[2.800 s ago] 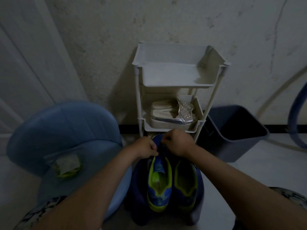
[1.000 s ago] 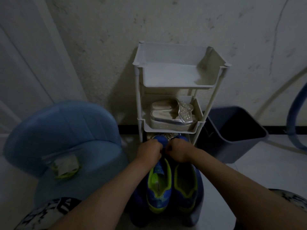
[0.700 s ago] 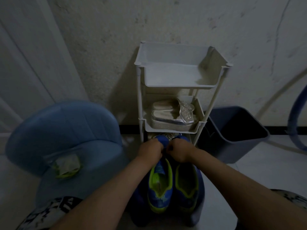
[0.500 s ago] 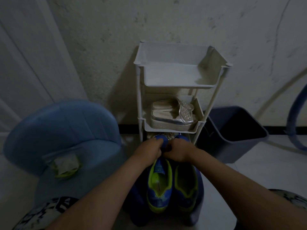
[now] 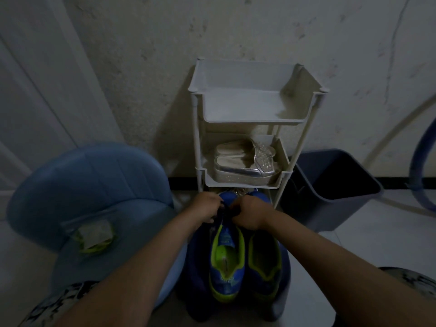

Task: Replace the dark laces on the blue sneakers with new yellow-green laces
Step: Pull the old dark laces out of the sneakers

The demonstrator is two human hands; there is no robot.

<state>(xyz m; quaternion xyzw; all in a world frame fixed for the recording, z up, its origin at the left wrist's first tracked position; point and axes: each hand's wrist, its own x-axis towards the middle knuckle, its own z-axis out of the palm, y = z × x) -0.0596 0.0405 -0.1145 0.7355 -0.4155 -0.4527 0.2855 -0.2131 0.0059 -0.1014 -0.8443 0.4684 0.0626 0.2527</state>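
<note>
Two blue sneakers with yellow-green lining stand side by side on a dark blue stool, toes away from me: the left sneaker (image 5: 227,260) and the right sneaker (image 5: 264,263). My left hand (image 5: 204,210) and my right hand (image 5: 250,214) are both closed over the front of the left sneaker, pinching its dark lace (image 5: 221,210) between them. The lace itself is mostly hidden by my fingers. A packet of yellow-green laces (image 5: 93,234) lies on the seat of the blue chair (image 5: 94,185) to my left.
A white three-tier rack (image 5: 250,119) stands against the wall just beyond the sneakers, with silver sandals (image 5: 245,161) on its middle shelf. A dark grey bin (image 5: 330,187) sits to its right. A white door is at the far left.
My hands have come together from a slightly spread position and stayed at the toe end of the left sneaker, shifting only a little. The sneakers have not moved.
</note>
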